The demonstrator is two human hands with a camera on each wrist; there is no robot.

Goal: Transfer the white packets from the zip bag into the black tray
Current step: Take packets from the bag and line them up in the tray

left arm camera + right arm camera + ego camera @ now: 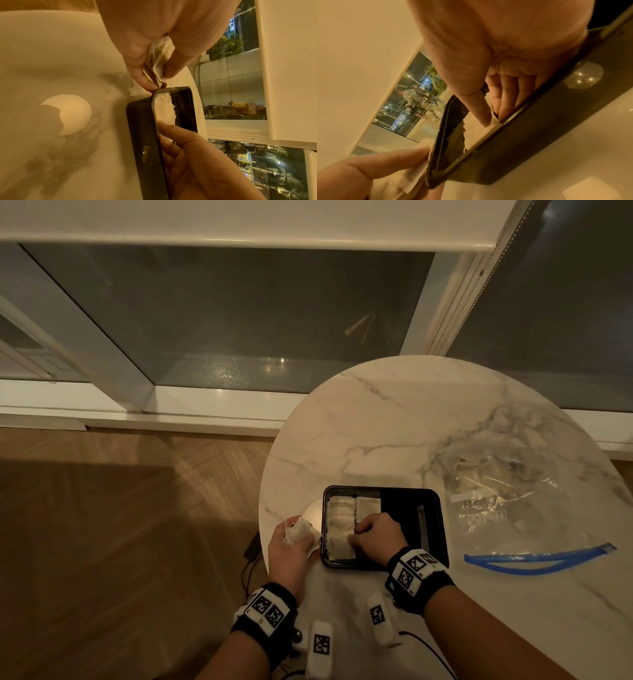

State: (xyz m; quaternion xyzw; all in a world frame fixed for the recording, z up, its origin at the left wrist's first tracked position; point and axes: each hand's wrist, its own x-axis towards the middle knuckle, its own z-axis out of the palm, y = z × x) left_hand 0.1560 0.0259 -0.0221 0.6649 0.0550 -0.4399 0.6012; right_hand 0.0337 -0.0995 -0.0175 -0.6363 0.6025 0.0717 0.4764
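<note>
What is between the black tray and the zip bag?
Nothing: the head view shows only bare marble table between the black tray and the zip bag.

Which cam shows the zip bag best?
Head view: the whole zip bag lies on the marble table, right of the black tray, blue zip strip nearest the person. Neither wrist view shows the bag.

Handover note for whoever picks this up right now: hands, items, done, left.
Left hand: holds a bunch of white packets just outside the black tray, at its left edge.
Right hand: inside the tray, fingers on the packets laid there.
Zip bag: on the table right of the tray, open, with what look like more packets inside.
Done: several packets lie along the tray's left side.
Left: place the held bunch, then empty the bag.
</note>
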